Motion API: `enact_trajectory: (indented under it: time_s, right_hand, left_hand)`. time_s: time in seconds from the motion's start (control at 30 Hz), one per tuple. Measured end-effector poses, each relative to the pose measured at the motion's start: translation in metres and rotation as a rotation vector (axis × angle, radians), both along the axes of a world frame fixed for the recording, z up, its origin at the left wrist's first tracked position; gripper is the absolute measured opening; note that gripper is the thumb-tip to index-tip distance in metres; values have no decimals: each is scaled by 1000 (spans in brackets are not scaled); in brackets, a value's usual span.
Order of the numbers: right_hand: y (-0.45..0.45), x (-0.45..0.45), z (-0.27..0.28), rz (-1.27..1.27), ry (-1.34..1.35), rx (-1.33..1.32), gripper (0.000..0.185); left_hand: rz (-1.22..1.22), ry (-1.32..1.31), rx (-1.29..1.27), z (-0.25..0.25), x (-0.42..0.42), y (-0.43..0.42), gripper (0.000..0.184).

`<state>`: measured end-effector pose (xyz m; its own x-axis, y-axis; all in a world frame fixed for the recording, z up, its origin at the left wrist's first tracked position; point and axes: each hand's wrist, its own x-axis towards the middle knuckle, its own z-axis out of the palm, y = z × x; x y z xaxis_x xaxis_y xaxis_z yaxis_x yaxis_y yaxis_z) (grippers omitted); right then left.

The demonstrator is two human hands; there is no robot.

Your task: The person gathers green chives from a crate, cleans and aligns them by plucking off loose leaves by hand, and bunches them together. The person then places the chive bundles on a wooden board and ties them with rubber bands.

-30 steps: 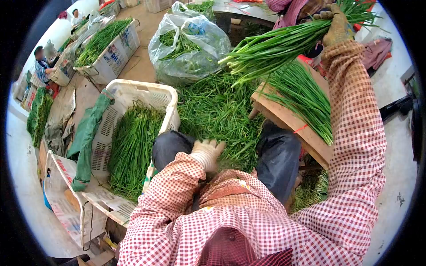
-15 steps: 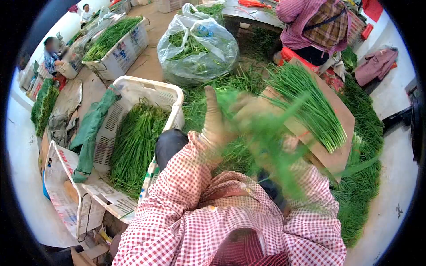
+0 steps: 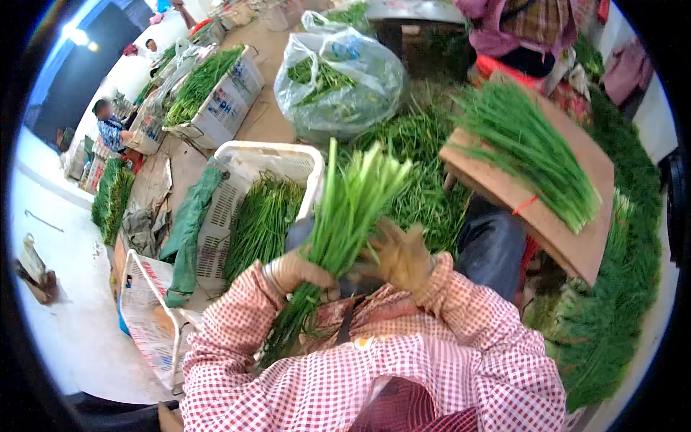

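My left hand (image 3: pixel 299 273), in a pale glove, is closed around a bunch of garlic chives (image 3: pixel 349 209). The pale cut ends point up and away, and the dark leaves hang down over my lap. Just right of the bunch is my gloved right hand (image 3: pixel 399 255), slightly blurred, fingers apart and close to the stems; whether it touches them I cannot tell. On my right, a tilted brown board (image 3: pixel 497 198) carries a pile of chives (image 3: pixel 529 144), with a red band (image 3: pixel 525 205) near its edge.
A white plastic crate (image 3: pixel 270 150) with chives stands left of my knees, a green cloth (image 3: pixel 194 234) over its side. Ahead sits a clear plastic bag (image 3: pixel 342 93) of greens. Loose leaves (image 3: pixel 432 191) cover the floor. Co-workers (image 3: pixel 529 29) sit ahead and far left.
The chives, blurred in my right hand before, are now upright in my left hand. My left hand has closed and come lower, nearer my body. The view has shifted, showing more on the left.
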<state>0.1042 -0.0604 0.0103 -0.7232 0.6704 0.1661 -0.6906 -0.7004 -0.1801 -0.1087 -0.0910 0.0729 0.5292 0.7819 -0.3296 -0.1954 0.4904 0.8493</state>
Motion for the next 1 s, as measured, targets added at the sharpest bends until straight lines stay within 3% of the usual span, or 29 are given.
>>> enact_trajectory:
  time_s: [0.1,0.13,0.2,0.23,0.33,0.4,0.53,0.6,0.63,0.67,0.73,0.8,0.87,0.97,1.0]
  right_hand:
    - [5,-8,-5,-148,-56,-217,56]
    - [10,-8,-10,-195,-80,-284,53]
    - [25,1,-24,-337,-383,-387,42]
    - [27,-2,-6,-423,-469,-494,34]
    - [50,9,-25,-419,-388,-510,26]
    - [56,13,-17,-365,-620,-327,22]
    - [91,19,-9,-376,-676,-350,13]
    - [128,38,-6,-729,-1055,-336,18]
    - [159,66,-29,-840,-959,-274,19]
    - [175,92,-13,-912,-953,-315,15]
    - [172,147,25,-885,-943,-55,16]
    - [155,155,41,-577,-813,141,24]
    - [104,106,62,-562,-867,60,30]
    - [58,80,50,-67,-1546,1126,48]
    - [55,75,26,-191,-1470,1128,50]
  left_hand:
    - [-177,-3,-272,-49,-16,-51,72]
    - [-99,22,-254,-45,-1,-60,71]
    - [54,78,-210,-37,28,-79,70]
    - [145,10,-320,-41,36,-88,73]
    - [174,-114,-361,-66,36,-92,74]
    - [182,-109,-355,-71,36,-94,74]
    - [256,-26,-351,-70,40,-98,75]
    - [291,-31,-322,-74,39,-104,74]
    - [299,-34,-326,-74,40,-106,74]
    - [349,-37,-315,-73,41,-108,72]
    - [434,-92,-376,-56,46,-106,62]
    - [468,-69,-333,-59,52,-104,60]
    - [482,-45,-291,-60,57,-99,58]
    - [418,-117,-306,-60,61,-92,59]
    - [403,-129,-295,-64,60,-93,62]
